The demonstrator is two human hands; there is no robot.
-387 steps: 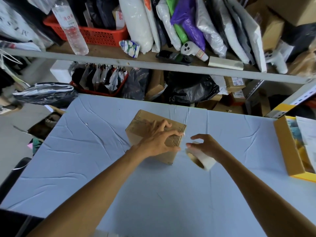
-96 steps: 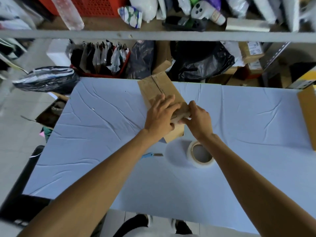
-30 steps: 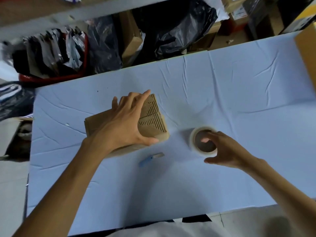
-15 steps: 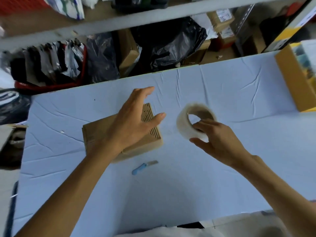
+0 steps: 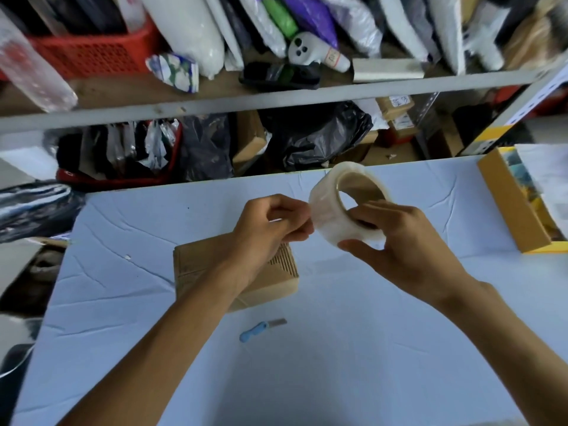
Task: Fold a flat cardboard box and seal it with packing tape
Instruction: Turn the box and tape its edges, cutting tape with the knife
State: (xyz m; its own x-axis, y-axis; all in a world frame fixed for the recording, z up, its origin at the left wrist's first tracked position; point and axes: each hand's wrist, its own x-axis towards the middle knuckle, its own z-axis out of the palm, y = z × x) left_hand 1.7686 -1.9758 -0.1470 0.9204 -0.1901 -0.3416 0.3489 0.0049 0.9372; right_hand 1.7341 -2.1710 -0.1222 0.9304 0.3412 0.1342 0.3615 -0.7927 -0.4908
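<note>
The tape roll (image 5: 330, 210) has been raised above the box (image 5: 196, 265), gripped by the right hand (image 5: 399, 241), its edge pinched by the left hand (image 5: 270, 229), apparently to free the end.

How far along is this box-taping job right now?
Done: the cardboard box is folded up and lies on the table. In hand: the right hand holds the tape roll above it, the left hand pinches at the roll's edge. Left: pulling a strip and sealing; tape on the box can't be made out.
</note>
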